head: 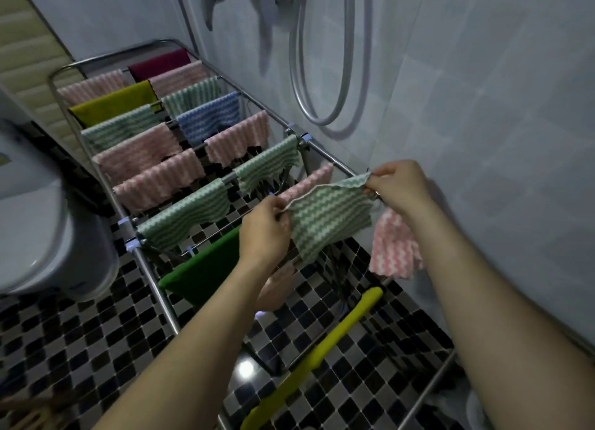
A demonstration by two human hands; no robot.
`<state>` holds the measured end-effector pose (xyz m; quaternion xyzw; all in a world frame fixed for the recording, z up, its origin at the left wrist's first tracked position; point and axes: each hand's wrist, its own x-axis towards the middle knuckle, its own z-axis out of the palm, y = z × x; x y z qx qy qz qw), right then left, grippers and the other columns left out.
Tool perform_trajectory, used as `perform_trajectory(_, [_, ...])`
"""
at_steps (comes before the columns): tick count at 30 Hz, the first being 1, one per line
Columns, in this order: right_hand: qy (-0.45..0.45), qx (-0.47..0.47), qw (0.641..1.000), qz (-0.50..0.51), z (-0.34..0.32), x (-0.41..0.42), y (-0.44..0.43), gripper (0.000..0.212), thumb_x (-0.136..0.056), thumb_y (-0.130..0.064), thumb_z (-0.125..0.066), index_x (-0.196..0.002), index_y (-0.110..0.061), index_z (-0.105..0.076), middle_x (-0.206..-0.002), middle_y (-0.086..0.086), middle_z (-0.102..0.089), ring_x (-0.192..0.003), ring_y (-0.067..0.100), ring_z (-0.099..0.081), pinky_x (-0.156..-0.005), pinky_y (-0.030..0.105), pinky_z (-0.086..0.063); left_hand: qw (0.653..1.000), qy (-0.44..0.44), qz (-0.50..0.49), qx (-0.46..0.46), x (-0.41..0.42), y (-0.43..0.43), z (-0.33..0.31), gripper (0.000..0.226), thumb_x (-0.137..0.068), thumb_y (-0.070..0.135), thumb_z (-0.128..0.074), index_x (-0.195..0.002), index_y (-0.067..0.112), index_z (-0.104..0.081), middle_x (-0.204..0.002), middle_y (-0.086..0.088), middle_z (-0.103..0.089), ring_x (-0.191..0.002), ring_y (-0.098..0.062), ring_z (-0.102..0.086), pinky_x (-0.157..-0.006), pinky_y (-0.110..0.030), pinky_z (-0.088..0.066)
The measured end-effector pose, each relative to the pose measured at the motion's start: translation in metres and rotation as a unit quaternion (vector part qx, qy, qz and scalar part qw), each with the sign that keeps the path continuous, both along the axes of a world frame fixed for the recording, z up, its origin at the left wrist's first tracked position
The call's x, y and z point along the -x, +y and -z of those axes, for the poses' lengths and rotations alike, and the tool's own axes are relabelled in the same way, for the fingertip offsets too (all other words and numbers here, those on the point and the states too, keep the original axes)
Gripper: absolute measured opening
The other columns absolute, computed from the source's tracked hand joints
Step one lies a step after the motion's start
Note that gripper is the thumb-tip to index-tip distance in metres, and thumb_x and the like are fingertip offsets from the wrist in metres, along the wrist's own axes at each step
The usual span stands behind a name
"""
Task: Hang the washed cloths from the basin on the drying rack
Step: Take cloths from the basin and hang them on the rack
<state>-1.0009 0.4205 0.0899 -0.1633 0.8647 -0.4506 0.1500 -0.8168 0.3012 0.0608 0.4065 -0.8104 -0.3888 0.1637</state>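
Note:
I hold a green-and-white wavy-striped cloth spread out above the metal drying rack. My left hand pinches its left top corner. My right hand pinches its right top corner, near the rack's right rail. A pink striped cloth hangs below my right wrist. Several pink, green, blue, yellow and maroon cloths lie draped over the far rungs. A dark green cloth and a yellow-green cloth hang on the near rungs. No basin is plainly visible.
A white toilet stands at the left, close to the rack. A shower hose loops on the tiled wall at the right, under a metal tap. The floor is black, white and grey mosaic tile.

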Motion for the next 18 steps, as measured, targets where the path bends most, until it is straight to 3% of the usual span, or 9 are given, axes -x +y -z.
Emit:
perform_trajectory(2, [0.029, -0.033, 0.999, 0.004, 0.009, 0.003, -0.005, 0.007, -0.075, -0.019, -0.072, -0.081, -0.019, -0.068, -0.081, 0.005, -0.07, -0.075, 0.022, -0.064, -0.07, 0.028, -0.053, 0.998, -0.062, -0.003, 0.025, 0.001, -0.001, 0.006, 0.021, -0.096, 0.022, -0.053, -0.117, 0.017, -0.055, -0.112, -0.005, -0.066, -0.085, -0.025, -0.063, -0.073, -0.044, -0.055])
perform_trajectory(3, [0.038, -0.074, 0.997, -0.003, 0.012, 0.003, -0.003, 0.008, -0.077, -0.022, -0.071, -0.082, -0.017, -0.068, -0.085, 0.006, -0.07, -0.077, 0.025, -0.063, -0.064, 0.026, -0.051, 0.994, -0.092, 0.008, 0.053, -0.001, 0.0, 0.008, 0.021, -0.095, 0.024, -0.054, -0.115, 0.019, -0.053, -0.108, -0.002, -0.065, -0.084, -0.022, -0.062, -0.072, -0.044, -0.055])
perform_trajectory(6, [0.014, -0.189, 0.981, -0.034, 0.027, 0.003, 0.008, 0.022, -0.083, -0.027, -0.066, -0.087, -0.006, -0.071, -0.084, 0.013, -0.069, -0.066, 0.024, -0.055, -0.047, 0.017, -0.033, 0.99, -0.104, 0.062, 0.078, -0.008, 0.015, 0.013, 0.015, -0.091, 0.029, -0.062, -0.105, 0.024, -0.063, -0.1, 0.008, -0.066, -0.084, -0.013, -0.061, -0.073, -0.038, -0.056])
perform_trajectory(9, [-0.052, -0.15, 0.987, -0.033, 0.044, 0.005, 0.008, 0.033, -0.082, -0.027, -0.071, -0.085, 0.006, -0.07, -0.082, 0.018, -0.072, -0.064, 0.022, -0.057, -0.059, 0.026, -0.044, 0.987, -0.111, 0.106, 0.056, -0.011, 0.026, 0.014, 0.017, -0.09, 0.033, -0.065, -0.1, 0.021, -0.071, -0.094, 0.006, -0.07, -0.081, -0.013, -0.064, -0.076, -0.035, -0.056])
perform_trajectory(12, [-0.077, -0.101, 0.992, -0.008, 0.053, 0.007, 0.007, 0.029, -0.079, -0.021, -0.076, -0.081, 0.008, -0.07, -0.07, 0.015, -0.07, -0.063, 0.021, -0.059, -0.069, 0.029, -0.047, 0.987, -0.107, 0.109, 0.059, -0.008, 0.028, 0.015, 0.016, -0.089, 0.03, -0.066, -0.097, 0.018, -0.074, -0.09, 0.003, -0.072, -0.077, -0.012, -0.065, -0.075, -0.036, -0.057])
perform_trajectory(15, [-0.069, -0.092, 0.993, -0.003, 0.054, 0.007, 0.007, 0.017, -0.081, -0.015, -0.075, -0.078, 0.001, -0.072, -0.062, 0.006, -0.064, -0.065, 0.021, -0.059, -0.069, 0.029, -0.047, 0.984, -0.11, 0.107, 0.085, -0.005, 0.03, 0.015, 0.015, -0.089, 0.028, -0.067, -0.097, 0.017, -0.074, -0.092, 0.002, -0.073, -0.077, -0.013, -0.065, -0.075, -0.037, -0.056])
perform_trajectory(18, [-0.032, -0.106, 0.994, 0.008, 0.045, 0.006, 0.008, 0.021, -0.084, -0.019, -0.071, -0.086, 0.002, -0.072, -0.076, 0.015, -0.07, -0.064, 0.023, -0.06, -0.061, 0.027, -0.046, 0.987, -0.087, 0.106, 0.084, -0.001, 0.032, 0.017, 0.013, -0.088, 0.026, -0.068, -0.097, 0.017, -0.074, -0.091, 0.002, -0.072, -0.077, -0.013, -0.064, -0.075, -0.035, -0.056])
